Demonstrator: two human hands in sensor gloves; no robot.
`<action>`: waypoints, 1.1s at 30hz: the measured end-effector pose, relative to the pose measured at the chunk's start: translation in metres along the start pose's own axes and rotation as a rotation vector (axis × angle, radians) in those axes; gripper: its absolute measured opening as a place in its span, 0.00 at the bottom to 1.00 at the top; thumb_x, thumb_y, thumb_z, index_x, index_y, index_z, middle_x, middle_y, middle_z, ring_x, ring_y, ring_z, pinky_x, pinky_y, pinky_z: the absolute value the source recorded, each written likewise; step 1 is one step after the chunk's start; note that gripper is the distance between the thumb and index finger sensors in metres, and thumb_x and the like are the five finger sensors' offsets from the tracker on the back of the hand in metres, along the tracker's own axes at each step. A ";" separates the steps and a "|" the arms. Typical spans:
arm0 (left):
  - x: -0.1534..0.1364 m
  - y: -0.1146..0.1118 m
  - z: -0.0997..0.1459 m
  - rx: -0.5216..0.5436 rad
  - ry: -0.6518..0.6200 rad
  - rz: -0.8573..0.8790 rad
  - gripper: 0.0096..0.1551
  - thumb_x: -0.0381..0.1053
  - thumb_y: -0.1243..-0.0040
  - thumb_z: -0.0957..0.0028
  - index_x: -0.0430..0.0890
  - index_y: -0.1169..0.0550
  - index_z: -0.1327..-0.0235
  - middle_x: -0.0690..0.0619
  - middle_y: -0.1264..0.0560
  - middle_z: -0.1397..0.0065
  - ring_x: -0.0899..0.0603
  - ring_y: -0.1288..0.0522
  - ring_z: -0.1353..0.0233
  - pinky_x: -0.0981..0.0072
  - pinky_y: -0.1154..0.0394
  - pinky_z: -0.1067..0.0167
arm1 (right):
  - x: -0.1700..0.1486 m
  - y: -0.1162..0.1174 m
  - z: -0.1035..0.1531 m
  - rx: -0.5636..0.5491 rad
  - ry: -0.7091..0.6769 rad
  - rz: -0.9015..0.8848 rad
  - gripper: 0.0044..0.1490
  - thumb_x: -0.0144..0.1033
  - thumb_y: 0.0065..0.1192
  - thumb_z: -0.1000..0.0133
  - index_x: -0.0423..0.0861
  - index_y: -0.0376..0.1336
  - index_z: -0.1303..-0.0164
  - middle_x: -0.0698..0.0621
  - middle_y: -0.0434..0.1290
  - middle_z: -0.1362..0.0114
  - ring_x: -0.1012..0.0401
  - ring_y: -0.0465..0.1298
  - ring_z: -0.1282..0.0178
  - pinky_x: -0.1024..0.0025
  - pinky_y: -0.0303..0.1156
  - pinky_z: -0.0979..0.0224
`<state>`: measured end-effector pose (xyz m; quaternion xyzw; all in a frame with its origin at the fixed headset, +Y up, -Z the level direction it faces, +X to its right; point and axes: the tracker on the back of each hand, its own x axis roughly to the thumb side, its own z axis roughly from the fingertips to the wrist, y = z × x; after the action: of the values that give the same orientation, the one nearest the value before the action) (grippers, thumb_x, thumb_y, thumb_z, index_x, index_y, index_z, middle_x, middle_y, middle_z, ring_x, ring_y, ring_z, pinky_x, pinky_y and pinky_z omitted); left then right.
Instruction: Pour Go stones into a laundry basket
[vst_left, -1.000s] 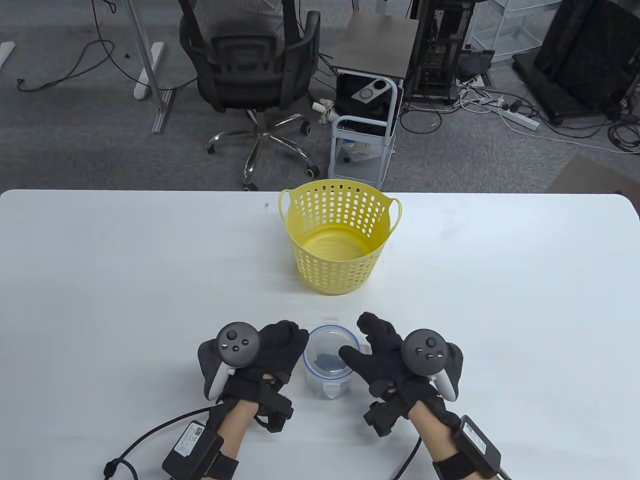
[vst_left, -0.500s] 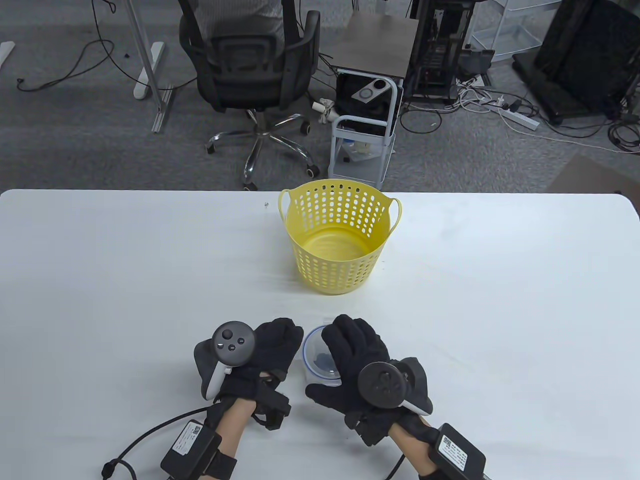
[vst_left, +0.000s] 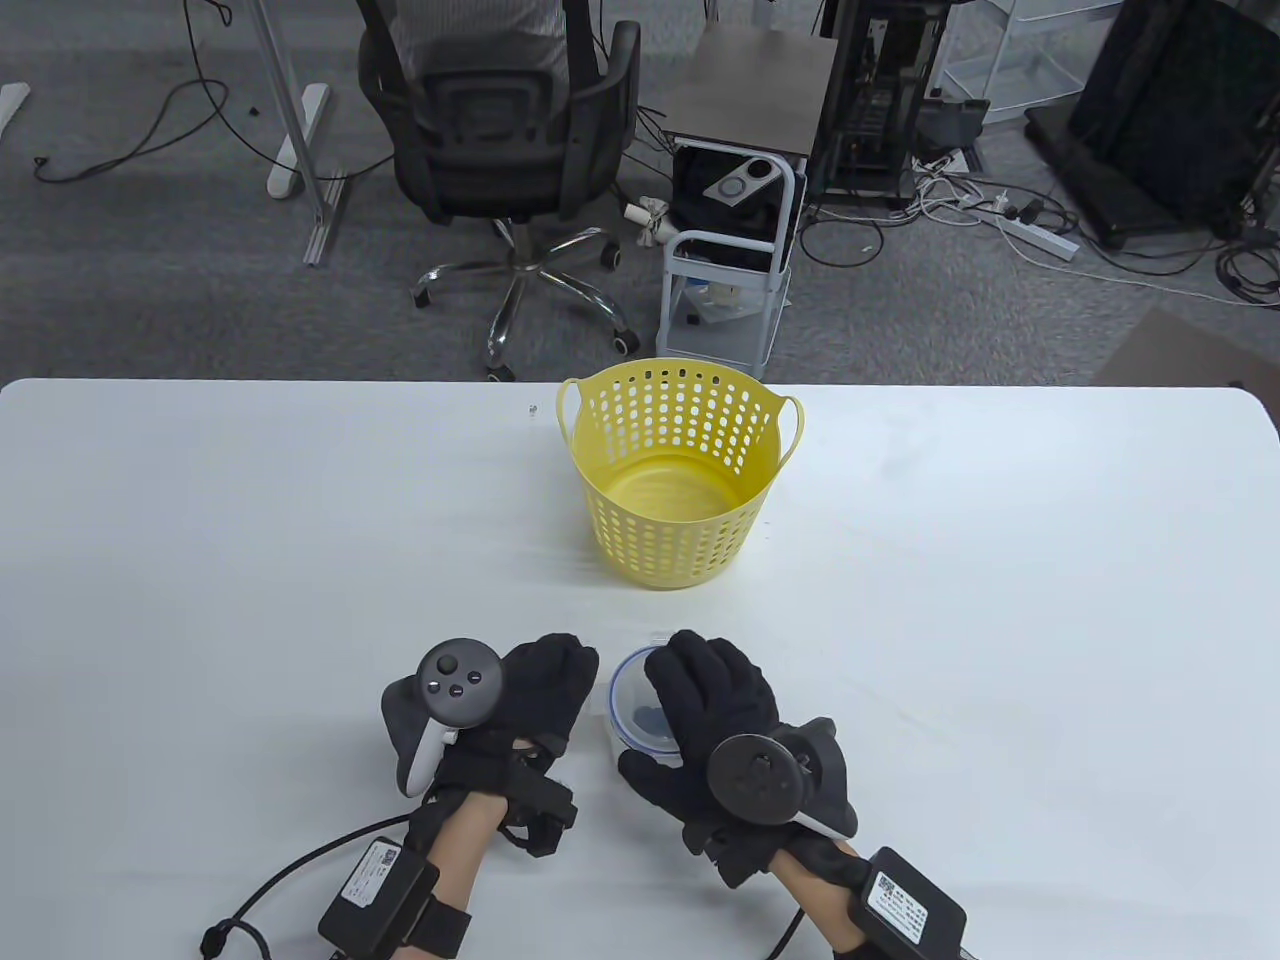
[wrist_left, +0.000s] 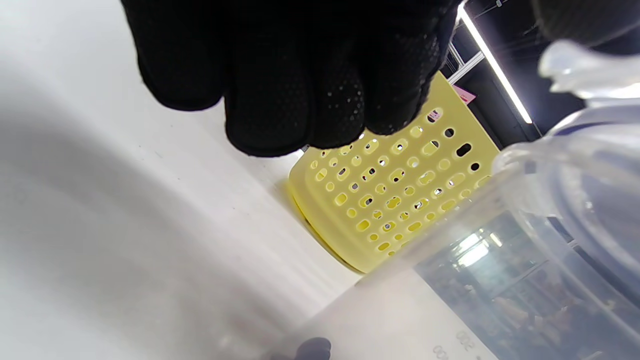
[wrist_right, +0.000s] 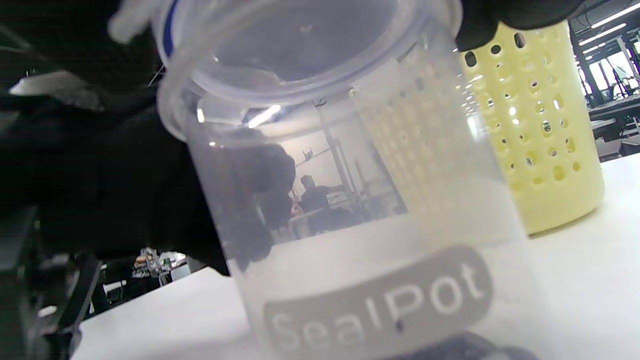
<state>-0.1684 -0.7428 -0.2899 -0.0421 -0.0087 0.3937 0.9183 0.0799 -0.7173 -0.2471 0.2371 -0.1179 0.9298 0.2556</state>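
Observation:
A clear plastic container (vst_left: 628, 700) with a blue-sealed lid stands on the white table (vst_left: 300, 550) near its front edge. Dark Go stones (vst_left: 645, 718) lie at its bottom. My left hand (vst_left: 548, 690) holds the container's left side. My right hand (vst_left: 708, 695) lies over the lid, fingers across the far rim and thumb at the near side, gripping it. The yellow perforated laundry basket (vst_left: 680, 470) stands upright and empty just behind. In the right wrist view the container (wrist_right: 360, 200) fills the frame with the basket (wrist_right: 545, 125) behind. In the left wrist view my fingers (wrist_left: 280, 75) hang beside the container (wrist_left: 500, 280).
An office chair (vst_left: 500, 130) and a small cart (vst_left: 730, 270) stand on the floor beyond the table's far edge. Bare white tabletop lies to the left and right of the basket.
My right hand has moved from the container's right side onto its lid and turned palm down. My left hand stayed at the left side. The container and basket have not moved.

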 end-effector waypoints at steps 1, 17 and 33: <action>0.000 0.000 0.000 0.002 0.002 0.003 0.45 0.83 0.51 0.55 0.54 0.23 0.36 0.52 0.20 0.32 0.42 0.18 0.40 0.45 0.25 0.38 | -0.002 -0.003 0.000 -0.008 0.009 -0.011 0.60 0.70 0.69 0.53 0.44 0.50 0.22 0.36 0.51 0.16 0.25 0.58 0.26 0.26 0.57 0.29; -0.004 0.003 0.000 -0.014 0.031 0.002 0.46 0.82 0.52 0.55 0.53 0.22 0.36 0.51 0.20 0.32 0.42 0.18 0.40 0.44 0.25 0.38 | -0.069 -0.039 -0.001 -0.122 0.221 -0.053 0.59 0.67 0.70 0.53 0.44 0.51 0.23 0.37 0.50 0.16 0.24 0.56 0.25 0.24 0.55 0.28; -0.010 0.005 -0.003 -0.022 0.058 -0.007 0.46 0.82 0.52 0.55 0.53 0.22 0.36 0.51 0.20 0.32 0.41 0.18 0.39 0.44 0.25 0.38 | -0.144 -0.014 0.005 0.078 0.495 0.050 0.57 0.63 0.70 0.51 0.45 0.49 0.22 0.38 0.48 0.14 0.24 0.51 0.23 0.23 0.49 0.26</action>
<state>-0.1789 -0.7468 -0.2932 -0.0637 0.0134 0.3889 0.9190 0.1981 -0.7680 -0.3140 0.0087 -0.0215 0.9694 0.2442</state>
